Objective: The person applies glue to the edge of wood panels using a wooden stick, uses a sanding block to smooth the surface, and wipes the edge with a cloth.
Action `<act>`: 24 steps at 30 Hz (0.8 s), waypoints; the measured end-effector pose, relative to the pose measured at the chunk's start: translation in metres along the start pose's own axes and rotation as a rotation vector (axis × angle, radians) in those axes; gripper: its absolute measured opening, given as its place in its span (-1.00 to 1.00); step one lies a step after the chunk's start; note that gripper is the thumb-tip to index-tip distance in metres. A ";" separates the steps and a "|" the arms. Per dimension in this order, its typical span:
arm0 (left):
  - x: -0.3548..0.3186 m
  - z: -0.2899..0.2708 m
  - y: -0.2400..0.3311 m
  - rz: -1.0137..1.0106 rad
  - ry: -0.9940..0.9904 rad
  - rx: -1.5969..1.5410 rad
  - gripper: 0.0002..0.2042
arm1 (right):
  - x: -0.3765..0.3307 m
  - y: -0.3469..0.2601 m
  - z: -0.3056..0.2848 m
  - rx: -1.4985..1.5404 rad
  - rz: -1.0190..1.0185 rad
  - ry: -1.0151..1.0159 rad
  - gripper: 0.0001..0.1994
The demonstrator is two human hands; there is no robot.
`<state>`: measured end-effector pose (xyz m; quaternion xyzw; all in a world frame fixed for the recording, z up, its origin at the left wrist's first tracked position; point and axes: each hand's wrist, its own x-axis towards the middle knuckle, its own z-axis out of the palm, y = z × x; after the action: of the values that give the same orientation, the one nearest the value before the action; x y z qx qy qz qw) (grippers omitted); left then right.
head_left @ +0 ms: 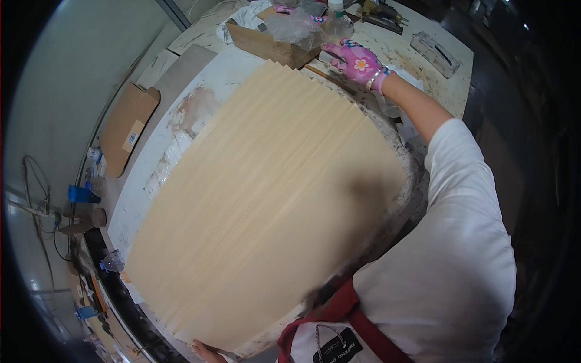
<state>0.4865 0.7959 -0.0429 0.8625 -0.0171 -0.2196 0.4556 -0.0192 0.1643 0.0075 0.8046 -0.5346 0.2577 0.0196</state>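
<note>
Presently, your right hand (pixel 360 65) sits beside cardboard box (pixel 263 49), left hand (pixel 209 353) at stacked sheets (pixel 260 193); fingers' grip, both: cannot tell.

A worktable (pixel 130 209) with a smeared, off-white top carries a broad fanned stack of thin pale sheets (pixel 266 187). Left of the stack's far part, a brownish stain (pixel 196 104) marks the top. Just beyond the stack's far end sits an open cardboard box (pixel 257 48); well to the stack's far right lies a scuffed greyish rectangular block (pixel 434 55).
</note>
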 end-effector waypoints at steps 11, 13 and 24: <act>0.010 -0.009 -0.013 -0.019 -0.061 -0.001 -0.27 | -0.007 0.000 0.003 0.092 -0.336 0.070 -0.61; 0.014 -0.011 -0.019 -0.001 -0.061 -0.056 -0.32 | 0.001 -0.004 -0.004 0.131 -0.326 -0.120 -0.63; 0.034 -0.019 -0.035 0.073 -0.102 -0.238 -0.44 | -0.026 -0.233 0.050 0.389 -0.939 -0.330 -0.73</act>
<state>0.5187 0.8234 -0.0734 0.7888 -0.0455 -0.2472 0.5609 0.1953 0.2706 0.0091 0.9759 -0.0553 0.1856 -0.1008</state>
